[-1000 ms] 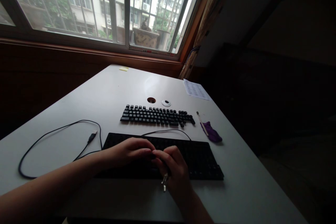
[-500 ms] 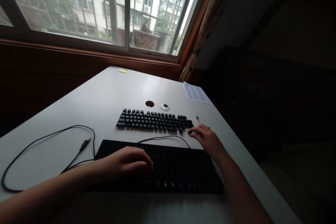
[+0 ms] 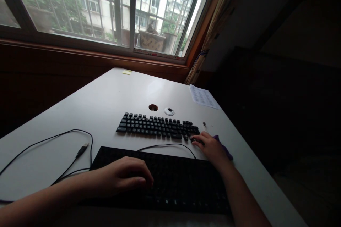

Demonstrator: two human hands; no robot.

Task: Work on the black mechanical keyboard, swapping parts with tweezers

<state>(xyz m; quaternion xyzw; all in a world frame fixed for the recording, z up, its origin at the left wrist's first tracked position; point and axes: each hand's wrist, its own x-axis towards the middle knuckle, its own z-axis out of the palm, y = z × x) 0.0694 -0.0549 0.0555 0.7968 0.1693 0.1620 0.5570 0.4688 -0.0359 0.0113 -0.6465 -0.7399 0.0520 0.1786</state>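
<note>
My left hand (image 3: 125, 175) lies over the black keyboard (image 3: 183, 181), fingers curled down and thumb close to them. Whatever is between those fingertips is lost in the dark. Beyond the keyboard, black keycaps (image 3: 151, 127) stand in rows on the white table. My right hand (image 3: 209, 147) reaches to the right end of these rows, its thumb and fingers closed around a small black keycap (image 3: 192, 139) at table level. The hand partly covers the keycaps there. A purple cloth (image 3: 225, 149) shows beside the right hand, partly hidden by it.
A black cable with a USB plug (image 3: 82, 150) loops over the white table (image 3: 87, 106) on the left. Behind the keycaps are a cable hole (image 3: 153, 108) and a white ring (image 3: 169, 111). A cotton swab (image 3: 204, 126), a paper sheet (image 3: 204, 96) and a yellow note (image 3: 126, 72) lie farther off.
My right hand has lowered slightly with the keycap, toward the right end of the rows. More of the purple cloth shows. The view has shifted a little; my left hand stays over the keyboard.
</note>
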